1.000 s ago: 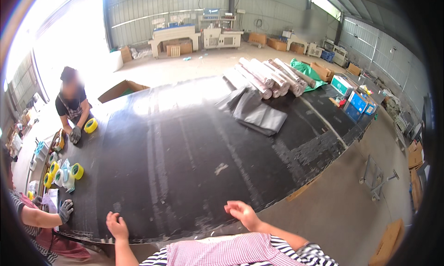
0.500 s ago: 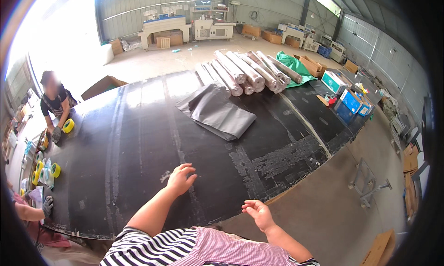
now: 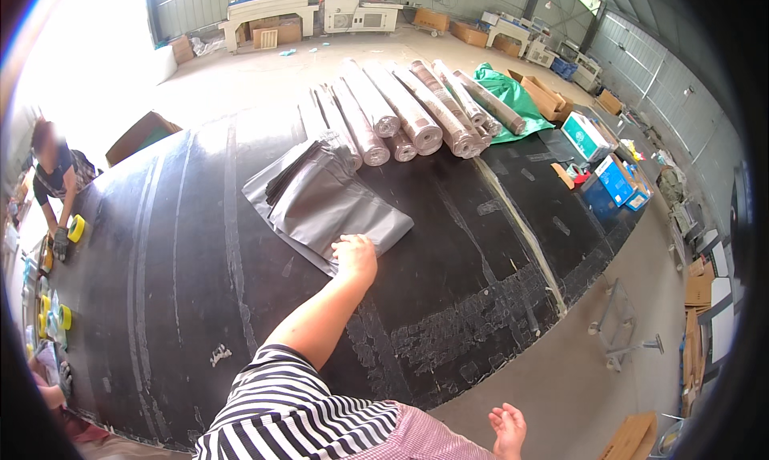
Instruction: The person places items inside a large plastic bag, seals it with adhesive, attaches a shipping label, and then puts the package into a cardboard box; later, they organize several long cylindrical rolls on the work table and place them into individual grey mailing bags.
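The left hand [image 3: 355, 256] is extended at centre frame, arm in a striped sleeve reaching up from the lower edge. Its fingers rest on the near corner of a stack of grey bags [image 3: 324, 204]; the hand lies on top of the stack, and whether the fingers pinch the edge cannot be told. The right hand [image 3: 508, 429] hangs at the lower right of the frame, fingers loosely spread, grasping nothing, off the surface and over the concrete floor.

The bags lie flat on a large black surface [image 3: 176, 268], just above centre frame, with the far corner of the stack fanned out. Just beyond the stack, at upper centre, a row of grey rolls [image 3: 412, 112] lies side by side, ends toward the camera. A green sheet [image 3: 513, 100] lies touching the rightmost rolls. At the right edge of the surface stand blue and white boxes [image 3: 605, 160].

At the far left of the frame another person [image 3: 52, 180] leans over the surface with a gloved hand beside a yellow tape roll [image 3: 76, 228]. More tape rolls [image 3: 56, 316] sit at the lower left edge. Cardboard boxes and machines stand along the far wall at the top.
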`<state>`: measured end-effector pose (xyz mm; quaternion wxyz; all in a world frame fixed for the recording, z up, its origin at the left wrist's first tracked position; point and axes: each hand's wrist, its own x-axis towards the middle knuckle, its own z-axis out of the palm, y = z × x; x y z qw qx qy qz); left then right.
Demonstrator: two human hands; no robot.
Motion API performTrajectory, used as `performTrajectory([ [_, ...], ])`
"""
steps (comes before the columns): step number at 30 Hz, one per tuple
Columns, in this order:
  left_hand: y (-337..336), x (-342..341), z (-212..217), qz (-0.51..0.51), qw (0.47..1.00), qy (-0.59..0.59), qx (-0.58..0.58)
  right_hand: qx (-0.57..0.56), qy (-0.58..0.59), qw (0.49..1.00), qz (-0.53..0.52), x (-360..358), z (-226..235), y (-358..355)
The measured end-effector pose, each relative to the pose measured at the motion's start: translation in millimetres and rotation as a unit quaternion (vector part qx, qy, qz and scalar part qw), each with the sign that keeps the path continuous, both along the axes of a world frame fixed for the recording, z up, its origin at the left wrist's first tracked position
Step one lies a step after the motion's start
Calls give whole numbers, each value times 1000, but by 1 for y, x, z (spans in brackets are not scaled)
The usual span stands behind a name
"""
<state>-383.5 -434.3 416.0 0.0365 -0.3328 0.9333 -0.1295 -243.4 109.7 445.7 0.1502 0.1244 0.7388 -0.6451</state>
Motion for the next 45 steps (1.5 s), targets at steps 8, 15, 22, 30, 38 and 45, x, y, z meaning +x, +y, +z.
performTrajectory([
  [8,11,36,50,-100,975,156,121,-102,13,985,142,-101,30,-101],
  [15,234,26,58,-331,922,99,176,-230,-159,948,155,-210,8,-160],
  [22,318,-50,81,-540,805,131,207,-197,-180,960,-85,-271,-14,-70],
  [30,295,-101,84,-508,797,133,297,-186,-89,976,-70,-447,-17,-26],
  [38,53,2,86,-76,938,219,257,414,407,777,-243,-495,10,-32],
  [45,-121,-74,93,112,931,283,201,6,423,790,443,-417,64,-292],
])
